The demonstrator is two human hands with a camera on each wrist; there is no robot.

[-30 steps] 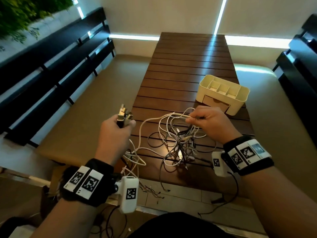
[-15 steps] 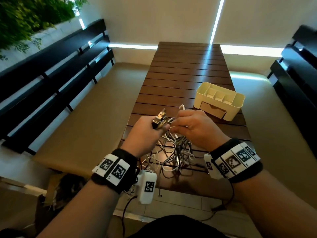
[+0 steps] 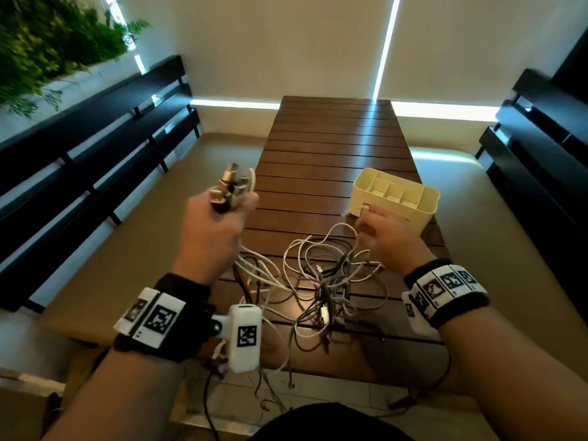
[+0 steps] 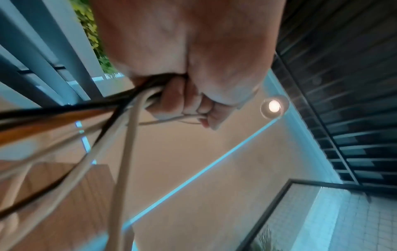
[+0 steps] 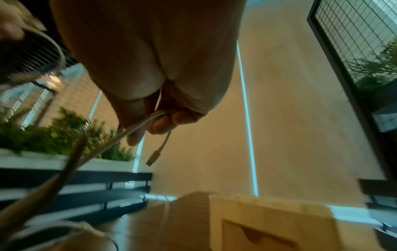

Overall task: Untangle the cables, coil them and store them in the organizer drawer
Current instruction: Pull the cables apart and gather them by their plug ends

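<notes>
A tangle of white, grey and black cables lies on the near end of the slatted wooden table. My left hand is raised at the table's left edge and grips a bundle of cable plugs; the cords run out of its fist. My right hand pinches a white cable whose plug end dangles free. That hand is just in front of the cream organizer, near its closed drawer.
Black slatted benches run along the left and right sides of the table. A beige floor surrounds it. Green plants stand at the far left. The table's far half holds nothing but the organizer.
My hands were together over the tangle and have pulled apart. The left went up and left with the plugs. The right went right toward the organizer, drawing a white cable out.
</notes>
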